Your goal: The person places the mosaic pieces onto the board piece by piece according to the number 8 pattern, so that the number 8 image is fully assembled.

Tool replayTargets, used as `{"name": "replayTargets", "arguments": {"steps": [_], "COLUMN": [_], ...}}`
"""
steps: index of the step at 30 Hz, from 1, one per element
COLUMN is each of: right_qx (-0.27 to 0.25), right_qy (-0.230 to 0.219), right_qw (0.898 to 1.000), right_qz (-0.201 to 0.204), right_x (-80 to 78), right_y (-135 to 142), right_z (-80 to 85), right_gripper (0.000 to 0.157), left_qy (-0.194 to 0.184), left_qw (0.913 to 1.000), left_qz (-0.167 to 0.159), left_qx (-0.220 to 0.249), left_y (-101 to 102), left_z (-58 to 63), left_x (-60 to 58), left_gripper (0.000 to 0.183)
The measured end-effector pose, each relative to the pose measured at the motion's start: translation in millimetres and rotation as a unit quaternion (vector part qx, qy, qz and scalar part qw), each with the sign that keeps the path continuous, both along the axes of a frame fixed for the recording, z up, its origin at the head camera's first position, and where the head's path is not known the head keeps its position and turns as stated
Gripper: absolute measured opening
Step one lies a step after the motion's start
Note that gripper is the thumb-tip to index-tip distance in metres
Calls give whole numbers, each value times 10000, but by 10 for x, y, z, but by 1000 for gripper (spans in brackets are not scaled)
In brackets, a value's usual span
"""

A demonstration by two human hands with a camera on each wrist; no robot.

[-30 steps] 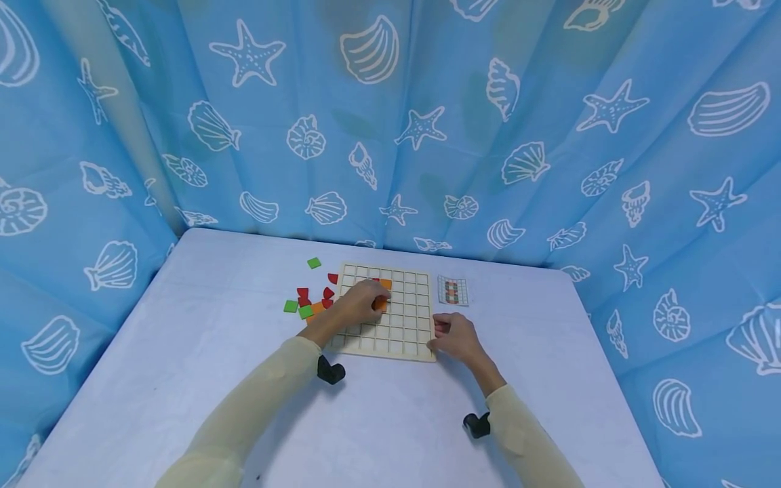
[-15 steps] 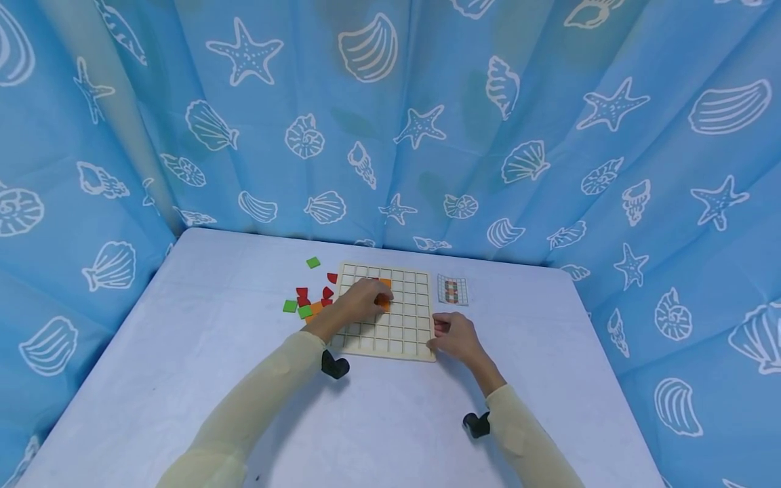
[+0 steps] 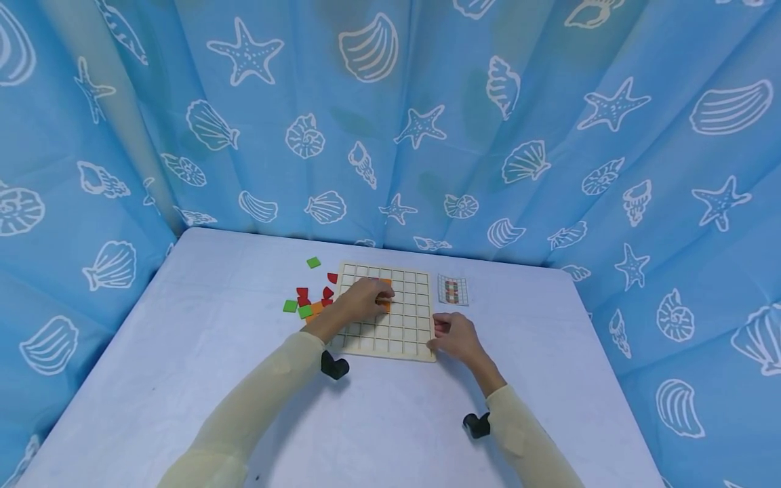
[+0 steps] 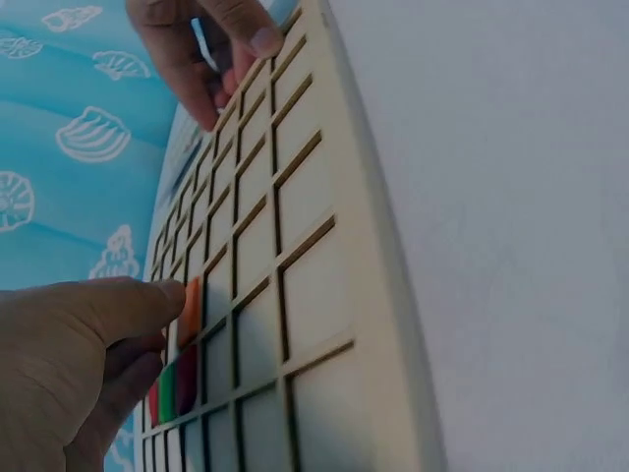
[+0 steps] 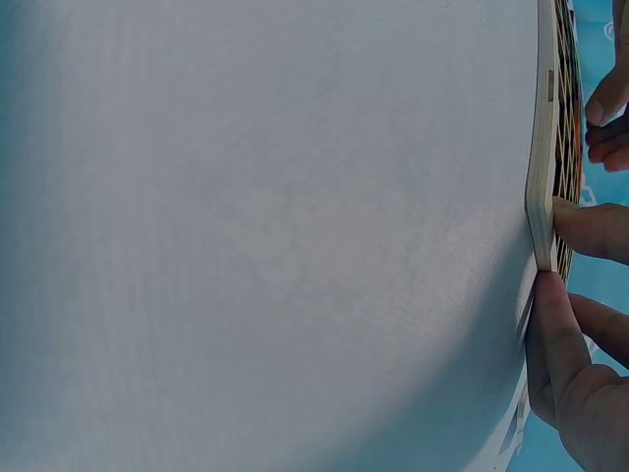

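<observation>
A wooden grid board [image 3: 405, 333] lies on the table in the head view. My left hand [image 3: 364, 300] is over its upper middle, thumb and fingers curled at an orange square tile [image 3: 383, 308]. In the left wrist view, the left thumb tip touches an orange tile [image 4: 190, 310], with green [image 4: 165, 391] and dark red [image 4: 187, 379] pieces beside it on the board. At the board's near right corner, my right hand [image 3: 455, 335] grips the edge. The right wrist view shows the right thumb [image 5: 590, 231] on top of the rim and fingers against the side.
Loose red [image 3: 303, 296], orange and green [image 3: 290, 306] pieces lie left of the board, partly behind the left forearm. A separate green tile [image 3: 314, 262] sits farther back. Right of the board is a printed grid card [image 3: 453, 291]. A blue curtain [image 3: 390, 135] surrounds the white table [image 3: 378, 420].
My left hand has shifted slightly right over the board, staying at the orange tile. The right hand keeps its place at the board's corner.
</observation>
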State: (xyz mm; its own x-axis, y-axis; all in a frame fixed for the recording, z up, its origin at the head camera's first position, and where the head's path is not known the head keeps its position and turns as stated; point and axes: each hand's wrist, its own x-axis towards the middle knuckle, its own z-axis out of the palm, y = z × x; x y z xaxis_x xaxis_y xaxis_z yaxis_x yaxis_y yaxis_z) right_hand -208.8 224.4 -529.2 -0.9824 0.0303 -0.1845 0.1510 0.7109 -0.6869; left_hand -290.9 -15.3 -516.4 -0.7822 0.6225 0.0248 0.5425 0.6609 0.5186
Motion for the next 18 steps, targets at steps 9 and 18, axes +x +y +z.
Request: {"name": "replayTargets", "arguments": {"steps": [9, 18], "right_qx": [-46, -15], "right_qy": [25, 42], "right_qw": [10000, 10000], "right_qz": [25, 52], "right_x": [20, 15], "right_y": [0, 1], "right_z": [20, 13], "right_gripper": [63, 63], "left_qy": [-149, -484], "left_qw": [9972, 9876], "left_qz": [725, 1436], "left_qx": [-137, -411], "left_y": [-416, -840], "left_z": [73, 84], "left_x": [-74, -110], "left_gripper": [31, 31]}}
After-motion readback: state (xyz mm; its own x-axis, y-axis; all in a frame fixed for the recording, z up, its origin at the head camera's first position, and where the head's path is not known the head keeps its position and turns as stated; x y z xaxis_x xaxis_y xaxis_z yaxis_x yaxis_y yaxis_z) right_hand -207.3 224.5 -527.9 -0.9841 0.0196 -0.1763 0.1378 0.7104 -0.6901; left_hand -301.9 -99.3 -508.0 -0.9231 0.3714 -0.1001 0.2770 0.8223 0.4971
